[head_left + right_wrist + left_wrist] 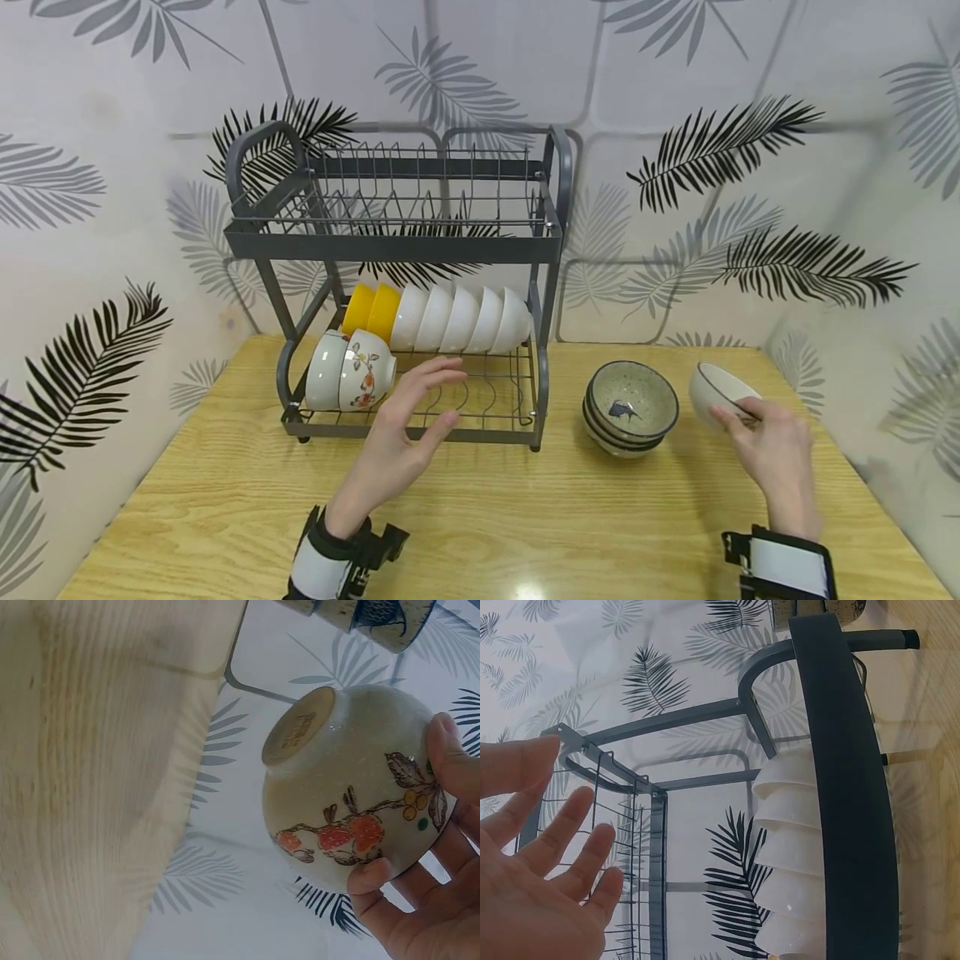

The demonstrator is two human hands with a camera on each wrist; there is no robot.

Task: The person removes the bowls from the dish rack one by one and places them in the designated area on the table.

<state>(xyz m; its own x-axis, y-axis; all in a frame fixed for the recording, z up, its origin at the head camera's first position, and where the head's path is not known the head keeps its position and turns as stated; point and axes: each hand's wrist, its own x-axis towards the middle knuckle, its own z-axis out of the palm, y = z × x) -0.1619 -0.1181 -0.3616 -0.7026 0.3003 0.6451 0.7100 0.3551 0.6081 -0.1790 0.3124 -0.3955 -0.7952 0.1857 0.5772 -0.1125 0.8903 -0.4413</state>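
Leaf-patterned walls surround a wooden tabletop [225, 517] — the right hand [772, 454] grips a floral bowl [718, 393] tilted above it beside stacked bowls [630, 408], the left hand [401, 433] hovers relaxed, fingers spread, before the dish rack [397, 242].

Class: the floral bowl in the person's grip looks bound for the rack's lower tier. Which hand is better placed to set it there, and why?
Probably the right hand: it already grips the floral bowl, lifted off the table. The left hand hovers open and empty before the rack, so it would first need a handover.
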